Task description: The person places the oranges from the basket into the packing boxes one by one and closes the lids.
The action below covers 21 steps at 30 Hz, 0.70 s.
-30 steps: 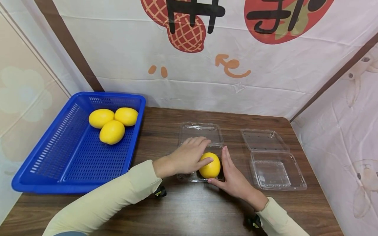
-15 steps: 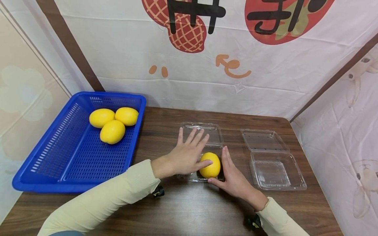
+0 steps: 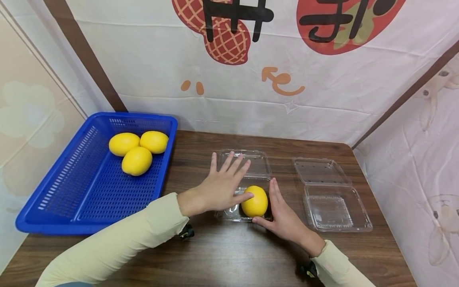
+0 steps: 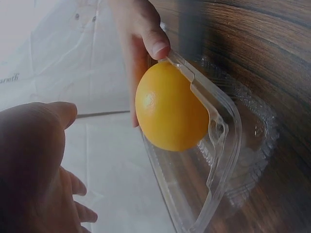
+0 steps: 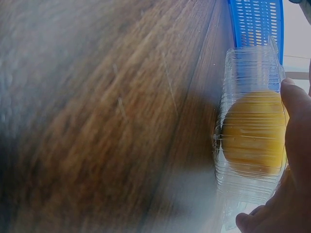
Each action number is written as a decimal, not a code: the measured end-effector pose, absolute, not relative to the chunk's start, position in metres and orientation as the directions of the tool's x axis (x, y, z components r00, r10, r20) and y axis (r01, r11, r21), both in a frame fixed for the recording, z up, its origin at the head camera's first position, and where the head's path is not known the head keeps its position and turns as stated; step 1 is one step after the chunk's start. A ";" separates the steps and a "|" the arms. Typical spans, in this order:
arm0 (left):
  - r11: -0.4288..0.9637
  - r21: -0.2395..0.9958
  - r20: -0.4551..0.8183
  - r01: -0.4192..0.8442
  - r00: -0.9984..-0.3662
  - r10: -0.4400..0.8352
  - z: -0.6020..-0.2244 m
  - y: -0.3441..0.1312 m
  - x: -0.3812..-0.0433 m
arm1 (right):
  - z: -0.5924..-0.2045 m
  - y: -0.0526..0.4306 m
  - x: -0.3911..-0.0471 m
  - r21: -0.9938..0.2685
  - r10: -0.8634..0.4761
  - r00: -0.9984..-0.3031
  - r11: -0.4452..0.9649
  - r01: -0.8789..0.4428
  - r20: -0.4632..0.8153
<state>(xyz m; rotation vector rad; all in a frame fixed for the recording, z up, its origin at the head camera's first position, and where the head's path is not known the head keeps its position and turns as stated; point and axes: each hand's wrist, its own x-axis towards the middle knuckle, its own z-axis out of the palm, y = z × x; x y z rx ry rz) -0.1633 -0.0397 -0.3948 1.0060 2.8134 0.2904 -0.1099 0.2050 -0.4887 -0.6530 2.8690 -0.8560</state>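
Observation:
In the head view a yellow lemon (image 3: 255, 201) sits in the right half of an opened clear plastic clamshell box (image 3: 234, 215). My left hand (image 3: 218, 190) is spread flat over the box's left side, its thumb overlapping the lemon in the head view. The left wrist view shows a gap between that thumb and the lemon (image 4: 171, 107). My right hand (image 3: 287, 219) rests against the box's near right corner. Its straight fingers lie along the right side, and its thumb (image 4: 156, 43) touches the near rim.
A second clear clamshell box (image 3: 338, 207) lies opened to the right, with its lid towards the back. At left stands a blue basket (image 3: 79, 187) with three lemons (image 3: 137, 161). A printed cloth (image 3: 229, 107) hangs behind the wooden table (image 3: 233, 255).
My left hand has spread its fingers and drawn slightly left, uncovering more of the box. The right hand, lemon and boxes have stayed in place.

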 end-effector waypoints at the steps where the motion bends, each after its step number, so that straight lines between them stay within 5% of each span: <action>1: 0.758 0.225 -0.064 0.612 -0.767 0.638 -0.395 -0.040 -0.164 | -0.489 0.205 -0.110 -0.538 -0.420 -0.906 0.753 -0.378 0.049; 21: 0.759 0.204 -0.080 0.619 -0.762 0.643 -0.376 -0.066 -0.175 | -0.488 0.205 -0.110 -0.533 -0.410 -0.911 0.761 -0.370 0.048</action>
